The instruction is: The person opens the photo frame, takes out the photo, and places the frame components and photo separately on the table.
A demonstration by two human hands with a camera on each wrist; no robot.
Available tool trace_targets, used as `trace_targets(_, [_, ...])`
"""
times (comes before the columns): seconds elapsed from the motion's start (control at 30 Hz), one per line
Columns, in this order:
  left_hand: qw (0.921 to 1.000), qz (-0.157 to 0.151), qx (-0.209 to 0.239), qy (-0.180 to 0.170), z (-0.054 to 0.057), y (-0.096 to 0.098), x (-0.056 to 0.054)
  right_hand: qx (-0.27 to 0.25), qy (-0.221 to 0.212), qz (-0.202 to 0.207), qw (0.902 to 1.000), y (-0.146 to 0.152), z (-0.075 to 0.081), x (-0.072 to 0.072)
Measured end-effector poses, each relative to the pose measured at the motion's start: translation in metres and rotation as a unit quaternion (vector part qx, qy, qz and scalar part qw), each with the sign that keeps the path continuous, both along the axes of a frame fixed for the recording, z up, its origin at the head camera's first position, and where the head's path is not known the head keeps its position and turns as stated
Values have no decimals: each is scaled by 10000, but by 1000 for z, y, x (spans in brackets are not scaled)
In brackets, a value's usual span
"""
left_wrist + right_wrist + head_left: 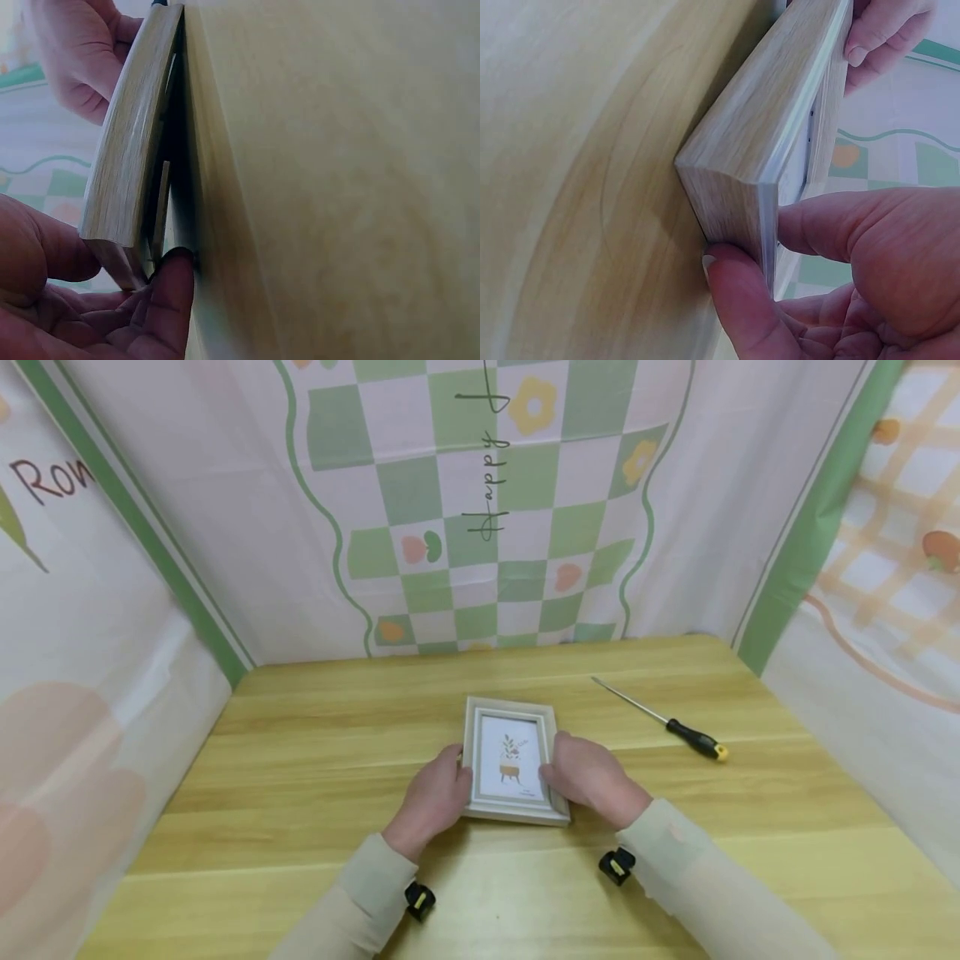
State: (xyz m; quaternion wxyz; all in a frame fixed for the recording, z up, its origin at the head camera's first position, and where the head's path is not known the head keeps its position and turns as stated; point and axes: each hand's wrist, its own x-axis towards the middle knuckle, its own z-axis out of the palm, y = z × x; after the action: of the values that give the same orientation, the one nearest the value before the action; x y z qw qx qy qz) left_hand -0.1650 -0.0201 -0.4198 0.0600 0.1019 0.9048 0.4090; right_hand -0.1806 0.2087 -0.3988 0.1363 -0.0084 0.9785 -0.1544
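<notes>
A pale wooden picture frame (516, 810) is held between both hands, its printed plant picture (510, 758) facing up. My left hand (437, 793) grips its left side, thumb on the front edge and fingers curled underneath. On the opposite side my right hand (592, 774) pinches the border, thumb over the front. In the left wrist view the frame's side (131, 142) stands tilted close over the table, with a thin panel edge (161, 206) showing at its dark back. The right wrist view shows the frame's corner (727, 195) between thumb and fingers.
A screwdriver (697, 740) with a black and yellow handle lies on the wooden table (315, 760), right of the frame and farther back. Patterned cloth (465, 485) hangs behind the table and along both sides. Dark wrist devices (617, 866) sit at the sleeves.
</notes>
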Motion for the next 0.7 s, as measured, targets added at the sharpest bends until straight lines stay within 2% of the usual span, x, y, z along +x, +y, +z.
trace_targets(0.17, [9991, -63, -358, 216, 1, -1, -1, 73, 41, 64, 9999, 0, 0, -1])
trace_targets(0.37, [9980, -61, -525, 350, 0, -2, -1, 8, 38, 45, 10000, 0, 0, 0])
trace_targets(0.7, [9994, -129, -304, 103, 1, -4, -2, -30, -62, 65, 10000, 1, 1, 0])
